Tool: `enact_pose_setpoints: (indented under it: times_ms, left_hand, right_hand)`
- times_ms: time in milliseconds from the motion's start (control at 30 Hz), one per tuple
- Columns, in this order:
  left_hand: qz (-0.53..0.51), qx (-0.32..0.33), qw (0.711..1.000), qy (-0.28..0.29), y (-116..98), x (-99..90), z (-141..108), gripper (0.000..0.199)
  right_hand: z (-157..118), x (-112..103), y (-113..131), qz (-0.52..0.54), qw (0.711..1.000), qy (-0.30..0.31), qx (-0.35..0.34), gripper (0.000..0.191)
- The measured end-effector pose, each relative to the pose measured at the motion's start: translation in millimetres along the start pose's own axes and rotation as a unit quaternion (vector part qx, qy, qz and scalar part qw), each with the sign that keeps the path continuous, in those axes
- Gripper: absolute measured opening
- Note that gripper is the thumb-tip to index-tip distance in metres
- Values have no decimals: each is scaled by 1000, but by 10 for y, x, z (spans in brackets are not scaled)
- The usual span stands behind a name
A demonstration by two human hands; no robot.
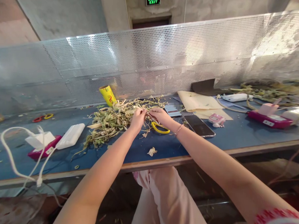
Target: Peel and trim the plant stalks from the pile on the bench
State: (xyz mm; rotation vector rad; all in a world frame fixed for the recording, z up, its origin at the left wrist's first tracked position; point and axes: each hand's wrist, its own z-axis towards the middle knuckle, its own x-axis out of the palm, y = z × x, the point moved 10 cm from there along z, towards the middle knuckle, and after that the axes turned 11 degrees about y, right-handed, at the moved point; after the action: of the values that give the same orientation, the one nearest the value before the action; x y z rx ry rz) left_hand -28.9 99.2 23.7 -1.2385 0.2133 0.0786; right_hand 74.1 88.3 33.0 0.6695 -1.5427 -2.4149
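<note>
My left hand point(138, 118) is closed, its fingertips pinched on a thin dried plant stem at the right side of a heap of dried plants point(107, 122). Facing it, my right hand point(161, 115) is closed too, pinching at the same spot; the fingers hide most of the stem. Greenish-brown curled leaves and pale stems make up the heap. Just below my right hand lies a pair of scissors with yellow handles point(160, 128), the blades not visible. A loose dry leaf point(152, 151) rests near the table's front edge.
Behind the heap a yellow tube point(107, 95) leans. Right of my hands are a phone point(199, 125), brown paper point(198, 101) and a pink trinket point(216, 120). A white power bank point(70, 136) and corded socket point(52, 147) stand left. A perforated metal screen point(142, 62) closes the back.
</note>
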Motion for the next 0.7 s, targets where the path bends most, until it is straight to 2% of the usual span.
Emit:
enact_pose_setpoints:
  times_ms: [200,400,700]
  left_hand:
    - [-17,38,999,9,-94,5,-20,22]
    - [-53,32,997,39,-131,59,-38,25]
    - [-118,63,985,108,-232,181,-27,21]
  right_hand:
    - [-34,-44,-13,108,994,-32,14,23]
    - [-65,6,-11,193,980,2,40,26]
    - [-99,-12,-7,224,973,6,59,22]
